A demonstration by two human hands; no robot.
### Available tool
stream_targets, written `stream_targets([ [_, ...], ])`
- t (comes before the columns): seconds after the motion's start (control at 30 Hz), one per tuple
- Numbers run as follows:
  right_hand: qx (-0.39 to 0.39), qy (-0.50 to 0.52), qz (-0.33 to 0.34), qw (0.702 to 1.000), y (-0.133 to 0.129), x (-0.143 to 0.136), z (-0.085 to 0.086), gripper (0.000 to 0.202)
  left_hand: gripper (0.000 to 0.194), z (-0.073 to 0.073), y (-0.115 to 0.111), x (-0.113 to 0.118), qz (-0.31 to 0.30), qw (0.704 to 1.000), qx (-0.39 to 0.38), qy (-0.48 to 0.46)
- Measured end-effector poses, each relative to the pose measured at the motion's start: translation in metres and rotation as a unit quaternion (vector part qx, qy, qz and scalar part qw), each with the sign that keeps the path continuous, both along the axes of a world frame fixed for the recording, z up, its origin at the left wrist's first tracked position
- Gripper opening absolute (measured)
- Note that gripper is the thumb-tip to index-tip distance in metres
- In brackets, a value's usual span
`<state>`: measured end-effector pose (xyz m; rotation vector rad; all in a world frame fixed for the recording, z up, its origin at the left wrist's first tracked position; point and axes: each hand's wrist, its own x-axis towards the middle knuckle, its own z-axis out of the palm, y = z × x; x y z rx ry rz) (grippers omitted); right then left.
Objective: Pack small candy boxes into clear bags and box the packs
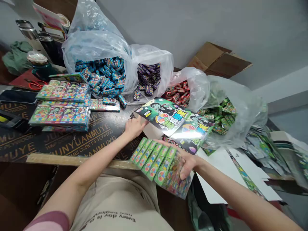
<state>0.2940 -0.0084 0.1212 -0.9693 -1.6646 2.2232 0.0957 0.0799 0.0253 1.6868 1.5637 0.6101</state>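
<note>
My right hand (185, 160) is wrapped round a block of small green boxes (154, 160), held tilted over the table's front edge. My left hand (134, 126) is closed at the near left corner of a green and black printed card sheet (166, 115); whether it pinches the sheet or something under it is unclear. The sheet has a fold and a glossy second panel at its right. Part of a dark red item shows between the sheet and the green boxes.
Open plastic bags hold blue (108, 77), purple (149, 77), red (178, 93) and green boxes (223, 118). Stacked packs (60, 112), red scissors (35, 84) and a phone (18, 96) lie left. White sheets (216, 183) are at right; a cardboard box (216, 61) stands behind.
</note>
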Motion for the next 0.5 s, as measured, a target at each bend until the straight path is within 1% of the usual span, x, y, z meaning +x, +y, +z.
stream_targets([
  [0.03, 0.018, -0.013, -0.026, 0.999, -0.002, 0.009, -0.001, 0.115, 0.069, 0.002, 0.005, -0.005, 0.02, 0.999, 0.017, 0.023],
  [0.1, 0.092, -0.04, -0.059, 0.993, 0.0, 0.019, 0.003, 0.114, 0.075, 0.004, 0.015, -0.015, 0.037, 0.998, 0.042, 0.034],
  [0.17, 0.193, -0.07, -0.066, 0.977, 0.008, 0.018, 0.016, 0.111, 0.086, 0.004, 0.025, -0.024, 0.044, 0.997, 0.065, 0.026],
  [0.2, 0.246, -0.09, -0.064, 0.963, 0.014, 0.015, 0.024, 0.109, 0.091, 0.003, 0.029, -0.03, 0.045, 0.996, 0.081, 0.014],
  [0.27, 0.352, -0.135, -0.056, 0.925, 0.029, 0.006, 0.039, 0.102, 0.1, 0.003, 0.035, -0.044, 0.038, 0.992, 0.114, -0.024],
  [0.33, 0.452, -0.177, -0.06, 0.872, 0.045, -0.007, 0.05, 0.098, 0.102, 0.005, 0.037, -0.062, 0.008, 0.989, 0.133, -0.064],
  [0.37, 0.496, -0.194, -0.065, 0.844, 0.053, -0.015, 0.052, 0.098, 0.102, 0.007, 0.036, -0.072, -0.01, 0.988, 0.132, -0.081],
  [0.43, 0.561, -0.214, -0.077, 0.796, 0.068, -0.032, 0.049, 0.099, 0.099, 0.01, 0.029, -0.092, -0.031, 0.988, 0.114, -0.104],
  [0.47, 0.581, -0.215, -0.085, 0.781, 0.073, -0.042, 0.045, 0.1, 0.098, 0.011, 0.024, -0.102, -0.03, 0.988, 0.102, -0.113],
  [0.5, 0.592, -0.21, -0.09, 0.773, 0.077, -0.052, 0.039, 0.101, 0.097, 0.011, 0.018, -0.111, -0.023, 0.988, 0.086, -0.129],
])
